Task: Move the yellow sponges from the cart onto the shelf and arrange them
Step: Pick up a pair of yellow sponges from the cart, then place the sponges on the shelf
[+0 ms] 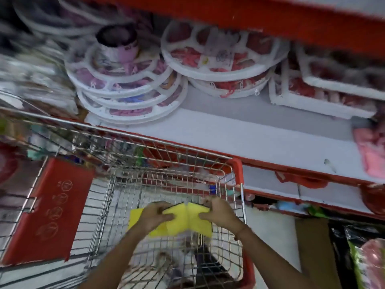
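Inside the wire cart (236,222) both my hands hold a bunch of flat yellow sponges (183,221) with dark backing at their top edge. My left hand (155,215) grips the left part of the bunch, fingers curled over its top. My right hand (218,213) grips the right part. One more yellow sponge (135,217) sticks out to the left behind my left hand. The white shelf (250,134) with a red front edge lies just beyond the cart, with bare surface in its middle.
Stacks of round white hanger racks (129,88) and square ones (325,88) fill the back of the shelf. A pink packet (373,151) lies at its right end. The cart's red child-seat flap (50,209) is at left. Bagged goods (366,261) stand at lower right.
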Available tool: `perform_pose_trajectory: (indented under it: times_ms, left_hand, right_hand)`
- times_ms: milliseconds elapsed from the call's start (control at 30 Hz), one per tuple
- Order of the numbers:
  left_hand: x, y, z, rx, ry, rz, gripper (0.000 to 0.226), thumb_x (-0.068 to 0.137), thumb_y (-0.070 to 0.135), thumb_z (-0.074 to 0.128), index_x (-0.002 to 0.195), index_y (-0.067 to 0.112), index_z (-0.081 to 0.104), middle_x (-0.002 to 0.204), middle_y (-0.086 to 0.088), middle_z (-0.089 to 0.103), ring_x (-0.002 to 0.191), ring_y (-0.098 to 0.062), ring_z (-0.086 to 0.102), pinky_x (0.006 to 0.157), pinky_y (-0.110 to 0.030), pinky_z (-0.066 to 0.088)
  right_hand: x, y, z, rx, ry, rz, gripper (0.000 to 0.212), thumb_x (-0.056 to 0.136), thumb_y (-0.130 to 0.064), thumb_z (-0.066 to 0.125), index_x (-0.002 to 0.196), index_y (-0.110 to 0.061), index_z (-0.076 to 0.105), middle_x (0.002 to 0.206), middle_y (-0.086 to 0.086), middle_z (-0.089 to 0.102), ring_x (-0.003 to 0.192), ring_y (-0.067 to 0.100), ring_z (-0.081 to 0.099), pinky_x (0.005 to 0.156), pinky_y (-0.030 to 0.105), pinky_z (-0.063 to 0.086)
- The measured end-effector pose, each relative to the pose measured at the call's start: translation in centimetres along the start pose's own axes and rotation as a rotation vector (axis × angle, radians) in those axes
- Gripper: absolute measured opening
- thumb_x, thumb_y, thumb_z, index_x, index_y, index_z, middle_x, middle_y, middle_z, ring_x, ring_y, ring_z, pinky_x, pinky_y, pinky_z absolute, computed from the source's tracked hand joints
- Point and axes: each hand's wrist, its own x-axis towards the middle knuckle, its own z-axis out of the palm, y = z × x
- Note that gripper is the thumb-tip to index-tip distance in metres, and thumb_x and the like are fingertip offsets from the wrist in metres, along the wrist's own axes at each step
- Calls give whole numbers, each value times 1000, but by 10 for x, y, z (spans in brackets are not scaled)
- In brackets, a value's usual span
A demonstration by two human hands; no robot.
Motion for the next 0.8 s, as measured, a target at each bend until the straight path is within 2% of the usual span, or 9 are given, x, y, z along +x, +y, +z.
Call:
perform_pose_trajectory:
  times_ms: [67, 167, 267, 367, 500, 567, 633, 733, 800]
  left_hand:
    - [-8, 27, -18, -82, 20, 45, 31, 77, 7, 75, 106, 16, 67, 108, -5, 64, 107, -30, 60, 101, -43, 48]
    - [-23, 74, -43, -150, 20, 120, 39, 83, 9, 70, 121, 9, 60, 112, -4, 61, 100, -24, 59, 92, -33, 53]
    - [-37, 122, -66, -189, 46, 190, 39, 81, 9, 72, 118, 2, 60, 110, -12, 67, 93, -22, 66, 66, -15, 58]
    - [-51, 169, -85, -282, 97, 245, 39, 78, 12, 75, 113, -1, 64, 111, -13, 71, 90, -19, 69, 58, -11, 56]
    - [-75, 235, -105, -318, 56, 313, 45, 79, 27, 74, 115, 2, 64, 110, -9, 74, 97, -20, 71, 70, -24, 58]
    - [-85, 265, -110, -308, 41, 362, 39, 81, 30, 72, 114, 9, 66, 109, -5, 73, 98, -19, 70, 76, -29, 55]
    - [-93, 295, -112, -313, 40, 414, 32, 82, 32, 70, 105, 9, 67, 93, -1, 76, 85, -14, 72, 71, -28, 54]
    - [-103, 341, -117, -365, 44, 476, 13, 84, 27, 68, 89, 15, 66, 55, 9, 70, 47, -2, 65, 50, -17, 52]
    - [-107, 370, -123, -368, 41, 507, 16, 82, 28, 71, 90, 15, 67, 72, 3, 74, 57, -6, 69, 50, -16, 54]
  right_hand:
    - [-7, -15, -22, 110, 62, -31, 39, 73, -20, 76, 109, -11, 65, 110, 4, 68, 93, 15, 64, 74, 21, 49]
    - [-22, -37, -57, 318, 147, -80, 36, 74, -13, 76, 109, -13, 66, 106, 2, 66, 86, 8, 61, 70, 7, 47]
    - [-36, -60, -96, 527, 221, -112, 30, 74, -11, 78, 101, -17, 67, 101, 5, 67, 94, 19, 64, 87, 31, 54]
    - [-56, -82, -139, 682, 273, -144, 36, 73, -12, 78, 107, -8, 67, 107, 13, 69, 104, 28, 66, 94, 43, 54]
    - [-87, -113, -197, 799, 238, -223, 32, 81, -18, 72, 110, -6, 67, 105, 8, 74, 93, 20, 71, 76, 28, 57]
    - [-100, -124, -222, 798, 236, -269, 30, 83, -22, 70, 110, -9, 68, 106, 6, 75, 96, 20, 72, 76, 28, 56]
    - [-110, -137, -246, 802, 260, -313, 28, 84, -23, 69, 108, -9, 70, 107, 7, 75, 95, 19, 71, 77, 28, 56]
    - [-120, -158, -284, 834, 332, -363, 30, 84, -21, 67, 108, -3, 69, 101, 11, 75, 82, 17, 71, 75, 26, 57]
    - [-124, -169, -309, 860, 380, -393, 33, 83, -20, 68, 108, 2, 69, 101, 18, 74, 76, 19, 70, 67, 24, 57]
